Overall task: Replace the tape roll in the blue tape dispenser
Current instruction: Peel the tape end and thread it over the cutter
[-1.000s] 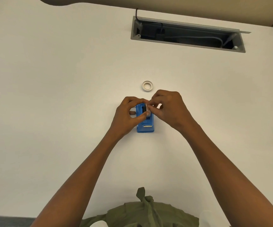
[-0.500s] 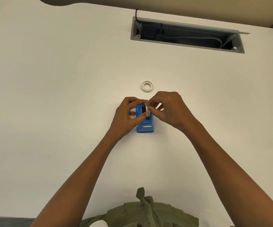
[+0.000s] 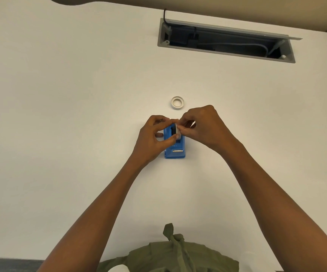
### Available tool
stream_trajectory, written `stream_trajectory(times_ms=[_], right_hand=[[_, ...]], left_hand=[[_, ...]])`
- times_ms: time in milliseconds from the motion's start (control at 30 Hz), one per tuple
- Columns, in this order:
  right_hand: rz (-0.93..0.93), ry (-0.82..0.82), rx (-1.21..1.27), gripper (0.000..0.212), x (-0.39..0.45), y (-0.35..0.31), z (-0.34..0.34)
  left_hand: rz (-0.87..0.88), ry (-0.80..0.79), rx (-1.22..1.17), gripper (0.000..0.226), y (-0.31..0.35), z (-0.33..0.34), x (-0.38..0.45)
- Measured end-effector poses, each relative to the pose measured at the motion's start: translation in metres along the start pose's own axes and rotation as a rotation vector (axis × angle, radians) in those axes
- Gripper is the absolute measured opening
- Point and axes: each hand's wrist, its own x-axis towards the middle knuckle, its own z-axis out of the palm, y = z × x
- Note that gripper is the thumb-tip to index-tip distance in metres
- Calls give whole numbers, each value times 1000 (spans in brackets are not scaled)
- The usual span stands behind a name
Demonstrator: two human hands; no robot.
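Observation:
The blue tape dispenser (image 3: 175, 151) stands on the white table (image 3: 80, 114), its metal cutter end toward me. A white tape roll (image 3: 178, 131) on a black hub sits at the dispenser's far end, mostly hidden by fingers. My left hand (image 3: 154, 137) pinches the roll from the left with thumb and forefinger. My right hand (image 3: 201, 126) grips the same roll from the right with its fingertips. A second, thin white tape roll (image 3: 177, 103) lies flat on the table just beyond my hands.
An open grey cable tray (image 3: 225, 40) with dark cables is sunk into the table at the back right. My green shirt (image 3: 170, 254) shows at the near table edge.
Both hands have stayed at the dispenser's far end; the right hand's fingers shifted slightly on the roll. The dispenser and the loose roll have not moved.

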Motion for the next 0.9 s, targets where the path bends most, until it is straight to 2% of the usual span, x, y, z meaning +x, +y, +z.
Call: stream_trajectory(times_ms=[100, 267, 533, 900], right_hand=[[15, 15, 24, 12, 1, 3, 2], [110, 27, 221, 13, -3, 9, 0], [49, -91, 105, 14, 4, 4, -2], [42, -103, 144, 4, 10, 5, -6]], left_hand=[[-3, 0, 10, 42, -2, 0, 0], [-2, 6, 18, 42, -1, 1, 1], [33, -24, 24, 48, -2, -1, -1], [18, -17, 27, 48, -6, 0, 1]])
